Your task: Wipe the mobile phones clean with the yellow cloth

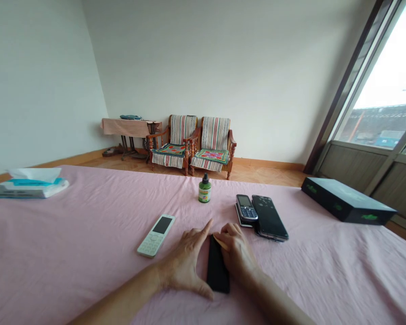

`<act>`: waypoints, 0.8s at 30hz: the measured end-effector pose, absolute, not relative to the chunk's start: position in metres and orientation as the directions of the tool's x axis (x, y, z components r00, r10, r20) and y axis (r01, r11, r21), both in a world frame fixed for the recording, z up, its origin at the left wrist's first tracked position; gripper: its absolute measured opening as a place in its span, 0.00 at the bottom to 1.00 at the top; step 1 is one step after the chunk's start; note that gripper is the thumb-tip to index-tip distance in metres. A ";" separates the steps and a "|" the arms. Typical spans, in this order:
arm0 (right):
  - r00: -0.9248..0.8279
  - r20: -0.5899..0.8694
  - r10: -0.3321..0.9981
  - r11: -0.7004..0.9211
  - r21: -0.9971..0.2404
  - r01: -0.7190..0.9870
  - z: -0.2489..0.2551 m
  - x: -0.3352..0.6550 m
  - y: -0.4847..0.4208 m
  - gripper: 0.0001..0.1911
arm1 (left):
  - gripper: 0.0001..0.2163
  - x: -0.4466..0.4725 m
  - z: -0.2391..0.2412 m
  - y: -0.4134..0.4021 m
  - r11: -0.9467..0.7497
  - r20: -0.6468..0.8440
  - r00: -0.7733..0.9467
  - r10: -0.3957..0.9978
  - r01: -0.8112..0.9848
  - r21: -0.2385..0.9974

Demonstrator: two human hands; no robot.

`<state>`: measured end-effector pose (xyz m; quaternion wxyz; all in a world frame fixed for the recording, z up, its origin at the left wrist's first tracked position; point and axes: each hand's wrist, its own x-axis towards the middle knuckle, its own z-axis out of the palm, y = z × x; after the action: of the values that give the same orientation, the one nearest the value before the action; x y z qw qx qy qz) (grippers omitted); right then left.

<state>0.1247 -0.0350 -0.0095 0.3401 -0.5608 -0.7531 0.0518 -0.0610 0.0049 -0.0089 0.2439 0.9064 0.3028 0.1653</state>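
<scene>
A black phone [217, 271] lies flat on the pink cloth [88, 234] between my two hands. My left hand [186, 262] rests on the cloth against the phone's left edge, fingers stretched forward and thumb near the phone's lower corner. My right hand [237, 253] lies over the phone's top right, fingers curled and pinched on a small pale thing [220, 240] that I cannot make out. A white keypad phone [156, 235] lies to the left of my left hand.
A small green bottle [205, 188] stands behind the hands. A small keypad phone [246, 209] and a black smartphone [269, 222] lie to the right. A black box [347, 199] sits far right, a tissue pack [29, 182] far left. Two chairs [192, 144] stand by the wall.
</scene>
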 end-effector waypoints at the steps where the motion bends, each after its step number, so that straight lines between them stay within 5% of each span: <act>1: -0.150 0.457 0.877 0.375 -0.454 0.808 -0.009 0.125 -0.035 0.14 | 0.67 -0.061 -0.009 0.005 -0.701 0.154 0.766 0.625 0.463 0.543; 19: -0.215 0.448 0.868 0.447 -0.513 0.733 -0.014 0.123 -0.045 0.15 | 0.71 -0.061 -0.004 0.004 -0.671 0.156 0.747 0.646 0.458 0.582; 24: -0.209 0.451 0.868 0.422 -0.448 0.788 -0.007 0.123 -0.035 0.14 | 0.70 -0.060 -0.004 0.002 -0.673 0.153 0.747 0.647 0.465 0.575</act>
<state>0.1230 -0.0354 -0.0073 0.3323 -0.5340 -0.7751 0.0599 -0.0597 0.0025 -0.0037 0.2601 0.8976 0.3099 0.1748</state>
